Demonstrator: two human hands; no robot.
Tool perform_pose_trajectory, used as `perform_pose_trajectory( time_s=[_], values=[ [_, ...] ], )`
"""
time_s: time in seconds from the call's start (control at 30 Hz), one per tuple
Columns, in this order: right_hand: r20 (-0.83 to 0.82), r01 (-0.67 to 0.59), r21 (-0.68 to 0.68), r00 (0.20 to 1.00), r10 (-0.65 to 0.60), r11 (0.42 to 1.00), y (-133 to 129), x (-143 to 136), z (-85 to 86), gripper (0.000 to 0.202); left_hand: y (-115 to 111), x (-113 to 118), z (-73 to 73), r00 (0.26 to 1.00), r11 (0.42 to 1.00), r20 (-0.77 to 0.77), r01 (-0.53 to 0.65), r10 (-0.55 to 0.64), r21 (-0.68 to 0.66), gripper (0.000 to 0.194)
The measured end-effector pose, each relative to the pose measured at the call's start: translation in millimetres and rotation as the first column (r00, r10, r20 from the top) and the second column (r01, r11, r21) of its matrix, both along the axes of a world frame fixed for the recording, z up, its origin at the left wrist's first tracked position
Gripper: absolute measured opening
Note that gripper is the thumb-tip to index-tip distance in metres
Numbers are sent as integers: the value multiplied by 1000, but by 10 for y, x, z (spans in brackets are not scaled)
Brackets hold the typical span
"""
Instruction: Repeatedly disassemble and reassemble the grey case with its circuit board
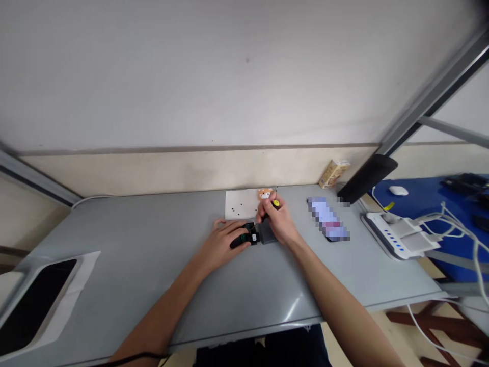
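On the grey desk (153, 285) lies a small black device (252, 237) with green circuit board showing. My left hand (217, 248) rests over its left side, fingers bent around it and holding it down. My right hand (281, 223) is closed around a screwdriver (275, 204) with a yellow-and-black handle, tilted above the device. The screwdriver's tip is too small to make out. Under my right hand sits a flat dark grey piece (268, 233), partly covered. Just behind, a sheet of white paper (248, 198) carries several tiny black bits that look like screws (234, 209).
An orange-and-white animal-faced item (264, 193) sits by the paper. To the right are a phone (328, 219), a small carton (333, 173) and a white power strip (397, 237) with cables. A dark-screened tablet (38, 300) lies at left. A wall closes the back.
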State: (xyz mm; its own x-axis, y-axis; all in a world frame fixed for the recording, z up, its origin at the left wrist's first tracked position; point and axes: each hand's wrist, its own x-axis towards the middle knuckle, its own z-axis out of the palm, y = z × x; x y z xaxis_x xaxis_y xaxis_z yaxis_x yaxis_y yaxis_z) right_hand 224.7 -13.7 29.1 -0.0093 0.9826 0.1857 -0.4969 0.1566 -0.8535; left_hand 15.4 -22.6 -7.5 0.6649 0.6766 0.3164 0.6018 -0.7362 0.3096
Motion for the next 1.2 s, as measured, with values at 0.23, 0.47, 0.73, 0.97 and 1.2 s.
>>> perform_pose_trajectory(
  time_s=[0.23, 0.47, 0.73, 0.97, 1.2],
  values=[
    [-75, -57, -8, 996, 57, 998, -17, -9, 68, 37, 11, -2, -32, 1000, 1000, -5, -4, 4, 13, 23],
    [17, 58, -10, 998, -58, 998, 29, 35, -27, 41, -5, 16, -15, 1000, 1000, 25, 9, -9, 1, 24],
    [399, 62, 187, 907, -133, 980, 0, 123, 53, 42, 8, 3, -31, 1000, 1000, -6, 5, -5, 4, 26],
    [316, 196, 133, 920, -229, 971, 24, 95, -37, 40, -11, 19, 45, 999, 1000, -31, 14, -14, 2, 25],
    [-28, 19, -9, 999, -20, 1000, 4, 10, 22, 43, -22, 11, 31, 999, 1000, -33, 23, -23, -1, 27]
  ],
)
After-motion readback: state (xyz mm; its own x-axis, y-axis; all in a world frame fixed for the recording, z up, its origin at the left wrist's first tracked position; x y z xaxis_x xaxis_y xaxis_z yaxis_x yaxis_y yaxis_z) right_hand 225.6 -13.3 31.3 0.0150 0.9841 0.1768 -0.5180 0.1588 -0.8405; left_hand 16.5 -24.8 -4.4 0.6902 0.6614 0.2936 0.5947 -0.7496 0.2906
